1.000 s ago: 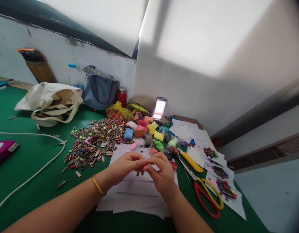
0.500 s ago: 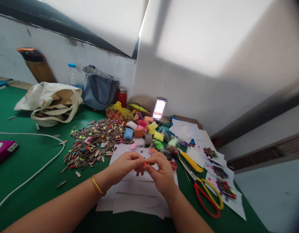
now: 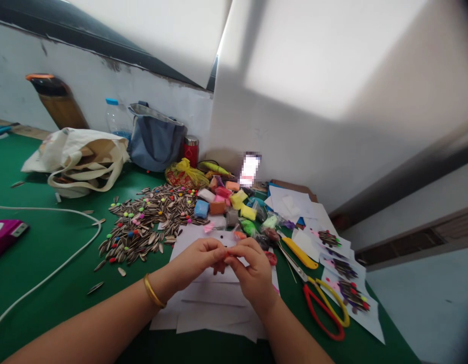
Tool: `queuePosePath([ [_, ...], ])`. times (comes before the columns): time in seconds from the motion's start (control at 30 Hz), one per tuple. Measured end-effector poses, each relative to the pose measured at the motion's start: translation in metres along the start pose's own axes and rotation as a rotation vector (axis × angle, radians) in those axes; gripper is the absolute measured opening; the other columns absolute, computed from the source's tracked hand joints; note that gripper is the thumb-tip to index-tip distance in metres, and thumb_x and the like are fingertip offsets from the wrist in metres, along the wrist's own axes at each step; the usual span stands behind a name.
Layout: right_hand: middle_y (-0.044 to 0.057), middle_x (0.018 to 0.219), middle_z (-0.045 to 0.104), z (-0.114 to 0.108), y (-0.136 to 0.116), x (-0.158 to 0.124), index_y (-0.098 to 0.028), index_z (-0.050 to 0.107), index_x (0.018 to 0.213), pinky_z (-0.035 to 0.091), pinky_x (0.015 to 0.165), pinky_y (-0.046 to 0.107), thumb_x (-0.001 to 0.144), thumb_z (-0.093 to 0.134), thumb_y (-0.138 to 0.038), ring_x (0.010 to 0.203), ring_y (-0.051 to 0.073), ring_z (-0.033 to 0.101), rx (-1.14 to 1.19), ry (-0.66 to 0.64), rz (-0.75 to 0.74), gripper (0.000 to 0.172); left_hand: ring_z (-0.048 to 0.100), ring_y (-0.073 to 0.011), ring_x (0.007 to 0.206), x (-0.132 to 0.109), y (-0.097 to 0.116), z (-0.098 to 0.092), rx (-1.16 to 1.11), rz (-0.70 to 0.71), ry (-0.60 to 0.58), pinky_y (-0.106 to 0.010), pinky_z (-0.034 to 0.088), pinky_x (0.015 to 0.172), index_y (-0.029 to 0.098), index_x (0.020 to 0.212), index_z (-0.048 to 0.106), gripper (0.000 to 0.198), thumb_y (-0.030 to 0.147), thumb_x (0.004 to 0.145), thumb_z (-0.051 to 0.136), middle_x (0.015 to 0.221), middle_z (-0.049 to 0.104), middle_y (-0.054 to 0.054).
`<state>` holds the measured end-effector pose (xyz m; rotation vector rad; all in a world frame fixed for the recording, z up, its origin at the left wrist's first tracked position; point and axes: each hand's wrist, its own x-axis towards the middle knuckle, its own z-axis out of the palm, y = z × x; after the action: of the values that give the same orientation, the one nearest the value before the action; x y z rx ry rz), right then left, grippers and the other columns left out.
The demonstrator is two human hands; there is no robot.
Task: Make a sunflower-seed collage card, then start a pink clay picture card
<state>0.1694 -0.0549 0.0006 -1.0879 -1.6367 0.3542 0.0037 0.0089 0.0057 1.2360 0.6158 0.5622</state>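
Observation:
My left hand (image 3: 204, 258) and my right hand (image 3: 252, 265) meet above white paper sheets (image 3: 213, 296), fingertips pinched together. Between them is a small bit of orange clay (image 3: 227, 255), mostly covered by the fingers. Small dark dots mark the top sheet just beyond the hands. Behind lie soft clay packs (image 3: 217, 208) in many colours. To the left spreads a heap of striped sunflower seeds (image 3: 142, 222) mixed with small coloured balls.
Right of the paper lie scissors (image 3: 325, 303) with red and yellow handles and a yellow cutter (image 3: 300, 253). Seed-decorated sheets (image 3: 370, 323) line the right edge. A phone (image 3: 250, 169) leans on the wall; bags (image 3: 158, 139) and a white cable (image 3: 80, 253) are left.
Both hands stay in nearly the same place. The fingertips have shifted slightly around the orange clay, so less of it shows now.

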Motion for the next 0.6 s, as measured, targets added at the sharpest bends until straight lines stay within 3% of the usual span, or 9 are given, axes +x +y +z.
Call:
queuePosePath([
  [0.13, 0.003, 0.083, 0.058, 0.0001, -0.0014, -0.0004, -0.022, 0.071, 0.093, 0.049, 0.071, 0.032, 0.090, 0.064, -0.021, 0.078, 0.017, 0.057, -0.024, 0.016, -0.055, 0.008, 0.053, -0.0131, 0.061, 0.0002, 0.0000, 0.0017, 0.018, 0.000, 0.000, -0.025, 0.038, 0.060, 0.014, 0.068, 0.062, 0.042, 0.054, 0.079, 0.067, 0.061, 0.060, -0.001],
  [0.33, 0.003, 0.084, 0.062, -0.0020, -0.0030, 0.0035, -0.021, 0.071, 0.089, 0.047, 0.075, 0.033, 0.088, 0.068, -0.024, 0.080, 0.018, 0.058, -0.025, 0.026, 0.010, 0.004, 0.057, -0.0148, 0.067, 0.0003, -0.0015, -0.0012, -0.061, 0.012, -0.044, -0.027, 0.043, 0.065, 0.013, 0.075, 0.065, 0.039, 0.051, 0.085, 0.062, 0.070, 0.065, -0.005],
  [0.6, 0.002, 0.084, 0.059, -0.0007, -0.0008, 0.0005, -0.023, 0.071, 0.090, 0.048, 0.074, 0.032, 0.089, 0.065, -0.020, 0.080, 0.017, 0.058, 0.023, 0.014, -0.005, 0.006, 0.054, -0.0127, 0.063, 0.0007, -0.0038, -0.0008, -0.056, 0.000, -0.029, -0.026, 0.039, 0.061, 0.013, 0.074, 0.063, 0.036, 0.048, 0.080, 0.071, 0.065, 0.061, -0.001],
])
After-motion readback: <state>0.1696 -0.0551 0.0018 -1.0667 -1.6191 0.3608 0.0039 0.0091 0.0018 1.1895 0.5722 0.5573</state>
